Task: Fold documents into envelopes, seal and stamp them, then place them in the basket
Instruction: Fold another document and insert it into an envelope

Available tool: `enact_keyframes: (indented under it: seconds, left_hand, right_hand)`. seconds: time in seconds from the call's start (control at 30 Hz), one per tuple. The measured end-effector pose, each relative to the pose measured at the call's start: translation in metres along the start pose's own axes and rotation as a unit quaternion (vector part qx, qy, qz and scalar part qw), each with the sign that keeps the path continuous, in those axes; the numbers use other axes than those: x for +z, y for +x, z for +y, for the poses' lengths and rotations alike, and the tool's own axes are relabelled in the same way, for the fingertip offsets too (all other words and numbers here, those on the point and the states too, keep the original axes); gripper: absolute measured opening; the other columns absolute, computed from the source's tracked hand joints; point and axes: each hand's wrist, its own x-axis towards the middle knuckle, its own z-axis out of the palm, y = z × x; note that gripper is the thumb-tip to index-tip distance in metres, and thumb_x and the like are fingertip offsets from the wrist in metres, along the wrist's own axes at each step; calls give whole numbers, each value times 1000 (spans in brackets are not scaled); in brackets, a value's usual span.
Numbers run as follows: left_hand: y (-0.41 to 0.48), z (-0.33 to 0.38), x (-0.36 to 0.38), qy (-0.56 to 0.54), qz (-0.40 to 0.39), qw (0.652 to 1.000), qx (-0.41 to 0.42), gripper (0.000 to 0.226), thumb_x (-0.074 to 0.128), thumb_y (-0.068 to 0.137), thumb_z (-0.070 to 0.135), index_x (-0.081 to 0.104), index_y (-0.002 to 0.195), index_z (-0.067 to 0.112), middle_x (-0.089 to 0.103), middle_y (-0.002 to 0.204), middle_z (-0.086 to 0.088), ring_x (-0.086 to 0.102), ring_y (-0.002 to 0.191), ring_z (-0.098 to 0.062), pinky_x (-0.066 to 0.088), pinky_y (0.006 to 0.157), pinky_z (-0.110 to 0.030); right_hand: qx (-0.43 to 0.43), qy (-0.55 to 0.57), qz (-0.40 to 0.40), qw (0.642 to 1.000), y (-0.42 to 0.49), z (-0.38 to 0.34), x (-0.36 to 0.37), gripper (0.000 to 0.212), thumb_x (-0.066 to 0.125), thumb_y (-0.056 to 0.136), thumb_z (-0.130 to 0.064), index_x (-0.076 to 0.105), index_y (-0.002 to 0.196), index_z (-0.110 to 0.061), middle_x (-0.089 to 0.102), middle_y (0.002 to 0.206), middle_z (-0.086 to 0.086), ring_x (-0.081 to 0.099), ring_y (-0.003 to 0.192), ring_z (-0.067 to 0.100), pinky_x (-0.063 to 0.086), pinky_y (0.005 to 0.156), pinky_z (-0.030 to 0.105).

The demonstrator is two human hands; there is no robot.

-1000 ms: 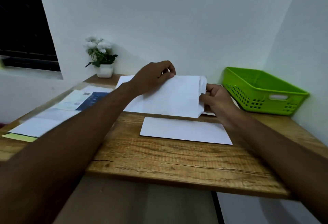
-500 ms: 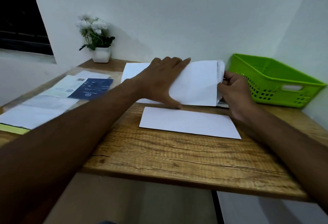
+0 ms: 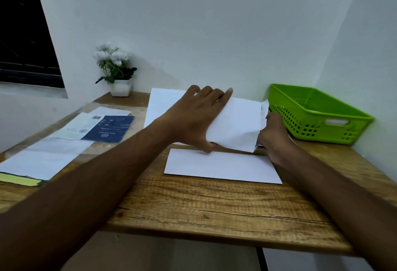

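Head view looks down on the wooden desk (image 3: 214,204), and both hands are on one folded white sheet (image 3: 238,124), which sits just behind the envelope (image 3: 221,168). The left hand (image 3: 193,120) lies spread over the sheet's left half, fingers loose and extended, thumb hooked under the near edge and touching the envelope's far edge. The right hand (image 3: 272,133) is closed on the sheet's right end, and the paper crumples visibly where it pinches.

That crumple says a lot: this is thin, light, floppy paper that creases wherever it is squeezed. It probably wants a flat palm along the fold and a light pinch at the corners, not a fist at the end. The envelope looks a little stiffer and lies flat, so taking it by a long edge seems safest.

Behind the envelope, under the sheet, another blank page (image 3: 163,107) lies flat. Left of the envelope, well apart, printed documents (image 3: 101,126) spread toward the desk's left edge. Right of the envelope and further back stands the green basket (image 3: 335,124), its near rim just beside the right hand's knuckles, so a wide sweep there could bump it. Nearer than the envelope there is bare wood up to the front edge, the best room for folding and stuffing. The potted flowers (image 3: 116,71) stand far left at the back, out of the way.
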Motion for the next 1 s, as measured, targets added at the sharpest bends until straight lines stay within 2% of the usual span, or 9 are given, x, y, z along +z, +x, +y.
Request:
enact_keyframes:
  seconds: [0.17, 0.3, 0.47, 0.53, 0.63, 0.7, 0.8, 0.9, 1.0]
  left_hand:
    - [-3, -15, -6, 3, -10, 1000, -23, 120, 52, 58, 77, 21, 149, 4, 45, 132, -10, 44, 115, -26, 33, 98, -45]
    - [-13, -36, -7, 2, -28, 998, -57, 118, 54, 56, 73, 20, 149, 8, 44, 134, -8, 43, 118, -25, 31, 99, -45]
    - [-18, -49, -10, -9, -12, 997, -76, 115, 60, 57, 69, 23, 148, 9, 45, 133, -7, 44, 114, -25, 35, 95, -44]
    - [-18, -53, -10, -13, -6, 997, -81, 114, 61, 57, 68, 24, 148, 10, 46, 133, -8, 45, 114, -25, 35, 95, -44]
    - [-21, -58, -8, -28, -3, 996, -85, 113, 60, 57, 67, 25, 147, 10, 47, 132, -8, 46, 115, -25, 36, 94, -44]
    - [-23, -60, -6, -44, -4, 995, -88, 112, 58, 56, 67, 26, 148, 11, 46, 135, -7, 45, 118, -25, 35, 96, -45]
    - [-26, -65, -2, -53, -11, 994, -94, 112, 56, 55, 68, 25, 148, 13, 45, 139, -5, 43, 124, -23, 34, 98, -47]
    - [-28, -70, 1, -54, -18, 993, -100, 112, 55, 55, 68, 24, 148, 15, 44, 140, -4, 42, 126, -22, 33, 99, -47]
    - [-30, -74, 3, -63, -20, 992, -108, 112, 53, 54, 69, 24, 149, 17, 43, 141, -1, 40, 128, -20, 30, 102, -47]
  right_hand:
    - [21, 47, -31, 998, 0, -3, -4, 29, 58, 85, 11, 69, 83, -16, 71, 64, -2, 65, 55, 16, 55, 50, 27]
    - [29, 81, -70, 994, 2, -5, -14, 13, 75, 81, -3, 70, 90, -10, 74, 71, 0, 66, 50, 13, 52, 47, 22]
    - [-25, -90, -125, 988, 1, -2, -20, 6, 78, 81, -20, 74, 79, -16, 74, 74, 0, 64, 54, 13, 45, 56, 25]
    - [-43, -161, -180, 970, -3, -5, -22, 28, 77, 75, -48, 76, 77, -20, 74, 77, -2, 62, 60, 10, 44, 63, 26]
    - [-58, -329, -281, 900, -9, -15, -26, 55, 69, 48, -82, 75, 85, -41, 71, 90, -20, 59, 76, -2, 45, 76, 27]
    - [-73, -403, -296, 863, -14, -18, -28, 62, 74, 41, -81, 70, 92, -47, 66, 98, -25, 57, 89, -5, 45, 82, 25]
    - [-85, -424, -302, 850, -15, -17, -28, 57, 83, 44, -71, 66, 92, -43, 62, 102, -24, 55, 92, -5, 43, 77, 24]
    - [-83, -385, -334, 856, -12, -16, -30, 51, 85, 42, -66, 68, 81, -38, 69, 95, -13, 61, 80, 5, 49, 74, 33]
    - [-83, -328, -357, 871, -11, -15, -32, 38, 93, 55, -43, 63, 72, -28, 63, 69, -12, 51, 59, 3, 41, 57, 23]
